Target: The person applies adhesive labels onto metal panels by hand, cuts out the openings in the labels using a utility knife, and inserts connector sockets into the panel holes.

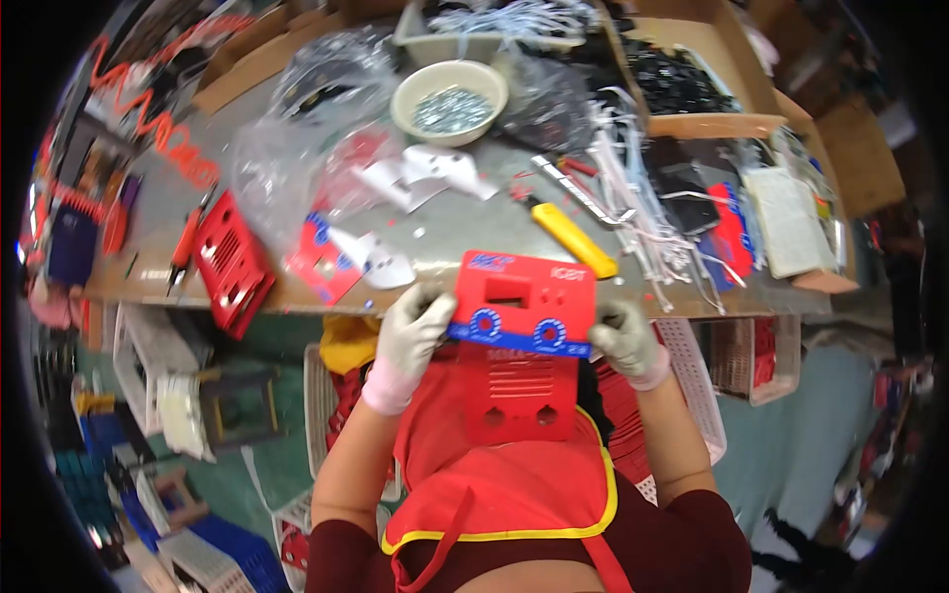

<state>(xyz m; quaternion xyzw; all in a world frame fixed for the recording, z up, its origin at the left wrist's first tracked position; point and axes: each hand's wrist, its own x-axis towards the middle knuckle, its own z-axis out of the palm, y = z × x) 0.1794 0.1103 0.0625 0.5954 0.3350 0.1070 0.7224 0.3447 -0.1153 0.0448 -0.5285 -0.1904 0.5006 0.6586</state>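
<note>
My left hand (417, 331), in a pale glove, pinches the left edge of a red and blue printed panel (525, 301). The panel has a rectangular window and two round dials. On its right edge my right hand (625, 341), gloved too, has its fingers closed. Just below and behind the panel is a red slotted housing (521, 395) with two holes, resting against the red apron (504, 479). Another red housing (233, 259) lies on the table to the left. Near it is a second printed panel (331, 262), partly under white paper scraps (386, 262).
On the table (465, 232) are a bowl of screws (450, 109), a yellow cutter (573, 240), white cables (633, 198), clear plastic bags (287, 148) and a red screwdriver (186, 240). Cardboard boxes (717, 125) stand at the back right. Baskets (707, 395) sit below the table edge.
</note>
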